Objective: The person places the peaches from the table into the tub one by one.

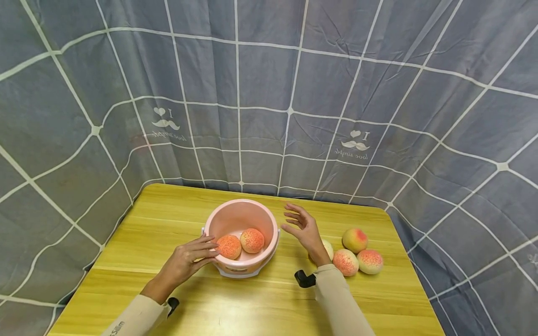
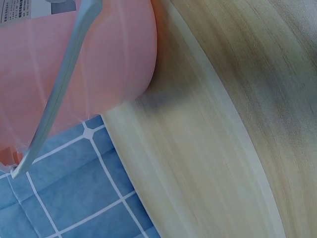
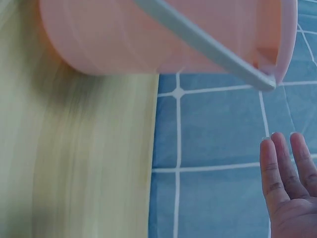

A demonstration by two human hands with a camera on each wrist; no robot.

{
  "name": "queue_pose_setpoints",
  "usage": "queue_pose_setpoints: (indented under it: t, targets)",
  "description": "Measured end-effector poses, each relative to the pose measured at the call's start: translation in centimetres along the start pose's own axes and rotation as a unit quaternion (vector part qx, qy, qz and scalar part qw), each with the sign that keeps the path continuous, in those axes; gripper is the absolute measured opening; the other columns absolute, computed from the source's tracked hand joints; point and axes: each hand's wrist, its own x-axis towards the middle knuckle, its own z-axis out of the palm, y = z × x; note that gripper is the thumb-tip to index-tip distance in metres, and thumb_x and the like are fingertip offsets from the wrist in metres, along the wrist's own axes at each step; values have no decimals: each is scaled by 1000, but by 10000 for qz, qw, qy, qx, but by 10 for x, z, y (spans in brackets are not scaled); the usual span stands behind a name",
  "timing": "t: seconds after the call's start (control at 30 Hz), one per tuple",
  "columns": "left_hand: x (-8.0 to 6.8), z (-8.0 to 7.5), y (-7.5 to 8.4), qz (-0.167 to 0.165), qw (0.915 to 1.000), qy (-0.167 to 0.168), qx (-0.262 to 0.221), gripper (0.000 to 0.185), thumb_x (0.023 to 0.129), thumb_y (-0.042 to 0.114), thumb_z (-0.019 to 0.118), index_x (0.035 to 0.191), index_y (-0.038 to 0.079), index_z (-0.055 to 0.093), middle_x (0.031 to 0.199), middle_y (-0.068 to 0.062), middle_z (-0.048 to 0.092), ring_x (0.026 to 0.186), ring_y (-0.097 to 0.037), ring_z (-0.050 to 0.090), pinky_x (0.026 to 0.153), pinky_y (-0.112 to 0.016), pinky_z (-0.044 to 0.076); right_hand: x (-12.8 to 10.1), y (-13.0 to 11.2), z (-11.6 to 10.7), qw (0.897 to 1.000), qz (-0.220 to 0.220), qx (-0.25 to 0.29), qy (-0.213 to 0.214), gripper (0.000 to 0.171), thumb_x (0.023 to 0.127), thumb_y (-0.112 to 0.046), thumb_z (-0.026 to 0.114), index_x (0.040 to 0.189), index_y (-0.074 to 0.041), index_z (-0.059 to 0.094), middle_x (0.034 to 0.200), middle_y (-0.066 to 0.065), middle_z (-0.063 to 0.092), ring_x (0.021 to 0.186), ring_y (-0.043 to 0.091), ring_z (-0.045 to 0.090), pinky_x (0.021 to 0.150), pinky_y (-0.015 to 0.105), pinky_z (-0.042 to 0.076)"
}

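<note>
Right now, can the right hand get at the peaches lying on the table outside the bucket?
Probably yes. The right hand is open and holds nothing, and the loose peaches lie just beside its wrist on the table, with nothing between them.

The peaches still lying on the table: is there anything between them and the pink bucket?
Only the person's right hand and forearm. The hand hovers open beside the pink bucket, and the loose peaches lie just behind its wrist, one partly hidden by it. The table between shows nothing else.

Pink bucket (image 1: pixel 241 219) upright on table, two peaches (image 1: pixel 241 243) inside
</note>
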Motion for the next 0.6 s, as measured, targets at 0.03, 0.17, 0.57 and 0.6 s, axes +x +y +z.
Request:
queue_pose_setpoints:
  t: [0.03,0.17,0.57,0.6]
  targets:
    - [0,0,0,-29,10000,-26,-11,44,96,40,50,91,8,79,96,-11,73,95,-36,67,106,-20,41,-2,0,-2,10000,45,6,28,57,85,-1,72,137,-5,51,138,22,49,124,41,50,106,52,44]
    - [0,0,1,-41,10000,-46,14,44,96,41,49,91,8,79,97,-10,73,96,-37,67,106,-20,41,-9,4,-10,9998,104,52,146,56,85,0,72,137,-4,50,138,20,50,124,40,49,107,54,42]
    - [-1,-1,1,-111,9999,-61,-3,43,96,41,49,93,9,79,99,-10,73,98,-36,67,108,-19,39,-27,7,-31,9985,167,-281,430,55,84,9,69,134,8,48,135,29,49,122,50,47,106,59,40]
    - [-1,-1,1,-108,9999,-54,-14,42,95,40,51,93,9,79,99,-9,73,98,-36,67,108,-20,39,-29,5,-32,9985,202,-263,428,55,84,9,69,134,8,48,135,30,48,123,51,46,106,61,38]
